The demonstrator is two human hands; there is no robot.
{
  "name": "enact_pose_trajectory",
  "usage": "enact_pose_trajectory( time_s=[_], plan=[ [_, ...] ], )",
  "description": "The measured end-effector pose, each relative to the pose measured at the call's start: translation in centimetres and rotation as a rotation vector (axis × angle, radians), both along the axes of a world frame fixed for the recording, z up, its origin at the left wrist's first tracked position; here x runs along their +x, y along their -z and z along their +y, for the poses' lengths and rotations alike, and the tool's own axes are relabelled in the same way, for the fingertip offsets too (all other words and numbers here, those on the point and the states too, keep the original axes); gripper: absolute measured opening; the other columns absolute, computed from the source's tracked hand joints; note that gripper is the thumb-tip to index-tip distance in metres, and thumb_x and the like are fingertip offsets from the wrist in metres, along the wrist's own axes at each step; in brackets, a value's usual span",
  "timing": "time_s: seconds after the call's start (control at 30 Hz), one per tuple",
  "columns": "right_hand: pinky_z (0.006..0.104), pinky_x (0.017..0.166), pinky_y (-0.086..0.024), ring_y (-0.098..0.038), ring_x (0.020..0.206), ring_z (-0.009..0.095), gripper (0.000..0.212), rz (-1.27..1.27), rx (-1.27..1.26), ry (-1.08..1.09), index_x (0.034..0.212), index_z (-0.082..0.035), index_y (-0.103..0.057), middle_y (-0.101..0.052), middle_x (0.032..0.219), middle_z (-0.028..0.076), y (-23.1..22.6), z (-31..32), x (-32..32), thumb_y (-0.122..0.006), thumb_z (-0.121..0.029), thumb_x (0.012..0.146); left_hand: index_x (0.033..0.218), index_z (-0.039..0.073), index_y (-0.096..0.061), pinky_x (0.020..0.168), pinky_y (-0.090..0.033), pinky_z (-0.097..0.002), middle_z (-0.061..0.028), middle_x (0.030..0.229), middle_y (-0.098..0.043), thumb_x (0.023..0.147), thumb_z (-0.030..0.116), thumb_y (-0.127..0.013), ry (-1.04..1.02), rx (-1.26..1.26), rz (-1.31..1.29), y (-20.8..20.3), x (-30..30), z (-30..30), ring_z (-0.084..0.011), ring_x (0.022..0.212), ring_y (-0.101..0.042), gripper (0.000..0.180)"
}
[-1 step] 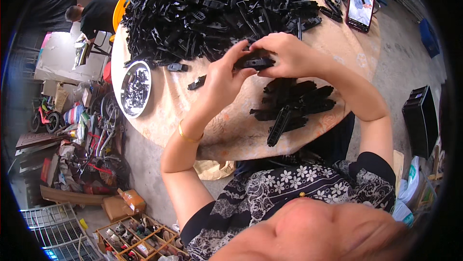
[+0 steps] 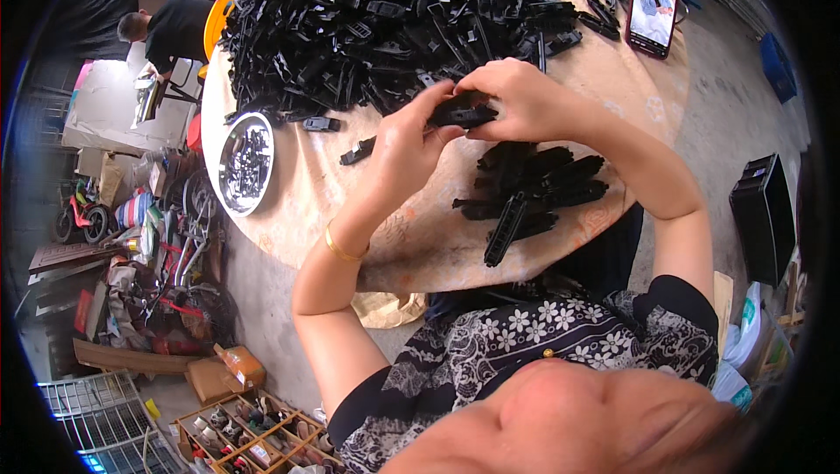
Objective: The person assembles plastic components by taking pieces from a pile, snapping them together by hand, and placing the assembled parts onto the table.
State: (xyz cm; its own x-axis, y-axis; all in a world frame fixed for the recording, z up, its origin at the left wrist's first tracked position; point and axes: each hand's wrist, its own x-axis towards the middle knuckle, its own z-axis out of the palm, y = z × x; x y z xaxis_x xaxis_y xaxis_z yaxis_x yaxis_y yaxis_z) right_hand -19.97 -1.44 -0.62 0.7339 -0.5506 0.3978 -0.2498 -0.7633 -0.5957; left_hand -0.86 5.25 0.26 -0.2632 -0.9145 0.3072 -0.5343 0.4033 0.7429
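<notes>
Between my two hands I hold a black plastic part (image 2: 466, 115), small and elongated, over the table near the big pile. My left hand (image 2: 413, 137) pinches its left end with thumb and fingers. Closed round the other end is my right hand (image 2: 512, 102); the fingers hide much of the part. A single black piece (image 2: 357, 152) lies beside my left wrist. A smaller heap of long black slotted parts (image 2: 529, 194) rests on the cloth below my right hand. Beyond my hands spreads a large heap of black plastic parts (image 2: 376, 28).
A white-rimmed round dish (image 2: 265, 185) of small parts stands at the table's left edge. Propped at the far right is a phone (image 2: 654, 6). A patterned cloth (image 2: 394, 246) covers the table. A seated person (image 2: 175, 32) is at the far left, and a black box (image 2: 763, 220) stands at right.
</notes>
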Motion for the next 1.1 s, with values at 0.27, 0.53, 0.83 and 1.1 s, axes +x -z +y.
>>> enact_pose_trajectory(
  time_s=[0.27, 0.53, 0.83, 1.1],
  plan=[
    [0.0338, 0.068, -0.044, -0.058, 0.071, 0.027, 0.028, -0.04, -0.131, 0.035, 0.09, -0.004, -0.062, -0.062, 0.078, 0.012, -0.8, 0.8, -0.2, -0.073, -0.014, 0.067, 0.11, 0.0, -0.057, 0.067, -0.05, -0.0238, -0.0123, 0.092, -0.064, 0.074, -0.002, -0.067, 0.025, -0.123, -0.058, -0.3, 0.3, 0.4, -0.0136, 0.077, -0.063, 0.037],
    [0.0307, 0.071, -0.05, -0.064, 0.082, 0.02, 0.025, 0.018, -0.058, 0.486, 0.1, -0.005, -0.063, -0.066, 0.088, 0.011, -1.9, -7.4, -6.6, -0.055, -0.024, 0.086, 0.103, 0.003, -0.062, 0.079, -0.047, -0.0334, -0.0123, 0.096, -0.063, 0.074, 0.013, -0.07, 0.402, 0.14, 0.009, -0.1, -1.3, -0.3, -0.025, 0.083, -0.059, 0.032],
    [0.0363, 0.078, -0.049, -0.061, 0.093, 0.028, 0.028, 0.729, -0.061, 0.833, 0.096, -0.006, -0.065, -0.064, 0.096, 0.014, 0.6, -10.9, -11.3, -0.062, -0.007, 0.068, 0.097, -0.001, -0.061, 0.066, -0.048, -0.0321, -0.0128, 0.08, -0.062, 0.082, 0.028, -0.063, 0.237, 0.179, -0.098, -0.4, -6.7, -6.3, -0.024, 0.07, -0.059, 0.033],
    [0.0332, 0.075, -0.05, -0.062, 0.08, 0.026, 0.034, 0.398, -0.029, 0.808, 0.093, -0.005, -0.065, -0.064, 0.084, 0.013, 0.3, -11.0, -9.8, -0.065, -0.024, 0.064, 0.121, -0.002, -0.039, 0.077, -0.048, -0.0405, -0.0222, 0.102, -0.057, 0.071, 0.023, -0.071, -0.032, -0.048, -0.472, 1.7, -10.9, -9.7, -0.0378, 0.091, -0.058, 0.065]
  ],
)
